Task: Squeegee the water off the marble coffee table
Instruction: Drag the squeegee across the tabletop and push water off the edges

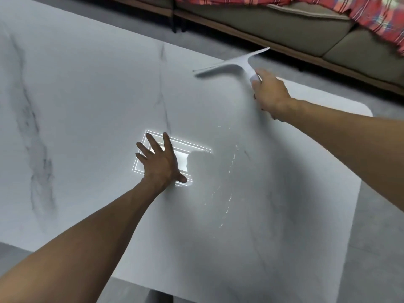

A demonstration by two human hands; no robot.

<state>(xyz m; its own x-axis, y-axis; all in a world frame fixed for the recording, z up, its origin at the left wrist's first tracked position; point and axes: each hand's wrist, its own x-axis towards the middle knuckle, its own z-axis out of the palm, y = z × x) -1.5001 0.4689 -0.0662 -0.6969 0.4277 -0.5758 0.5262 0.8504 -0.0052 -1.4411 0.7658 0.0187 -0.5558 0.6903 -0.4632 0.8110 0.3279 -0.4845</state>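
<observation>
The white marble coffee table (87,101) with grey veins fills most of the view. My right hand (270,92) grips the handle of a white squeegee (231,64), whose blade lies near the table's far edge. Thin curved lines of water droplets (228,184) run across the marble between my arms. My left hand (160,164) rests flat on the table with fingers spread, over a bright reflection of a ceiling light (196,149).
A beige sofa (284,25) with a red plaid blanket (376,16) stands beyond the far edge. Grey floor (384,237) shows to the right and below the table's near edge. The table's rounded corner (365,108) lies at the right.
</observation>
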